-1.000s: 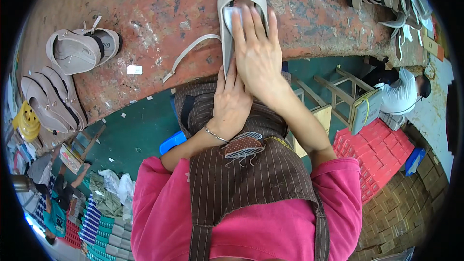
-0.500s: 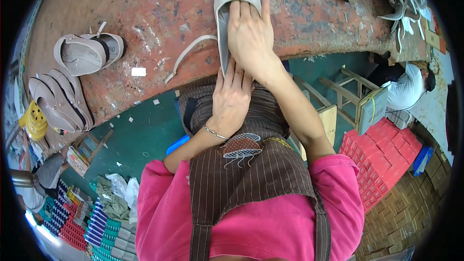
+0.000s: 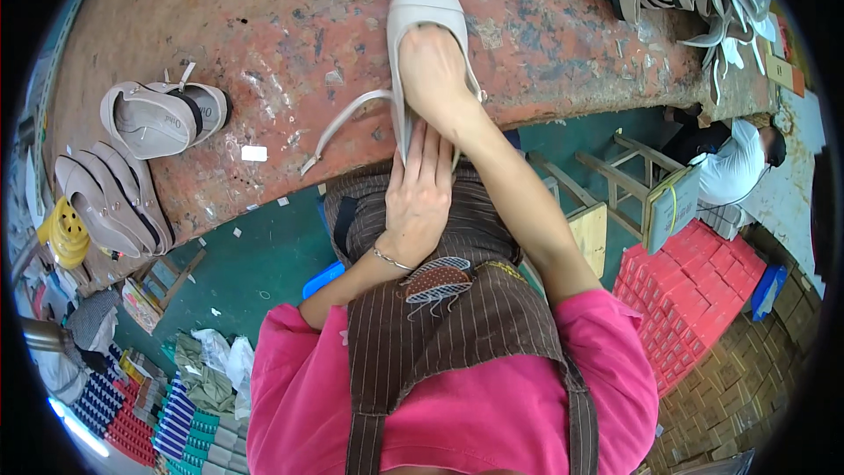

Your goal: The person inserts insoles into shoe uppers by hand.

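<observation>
The wide workbench with worn red-brown paint [image 3: 563, 62] supports a pale beige, closed-toe shoe with a smooth, leather-like upper [image 3: 427, 0], its toe pointing away from the person, its heel end at the front edge. The shoe is judged light, the upper flexible over a firmer sole; the finish may slip slightly and scuff easily. The left hand [image 3: 418, 202] lies at the heel end, fingers straight and together; its thumb is hidden, so any grip cannot be told. The right hand [image 3: 431, 70] is inside the opening, finger spread hidden. The shoe is best held by heel and sides, not by the narrow, limp-looking pale strap [image 3: 347, 123] at its left.
</observation>
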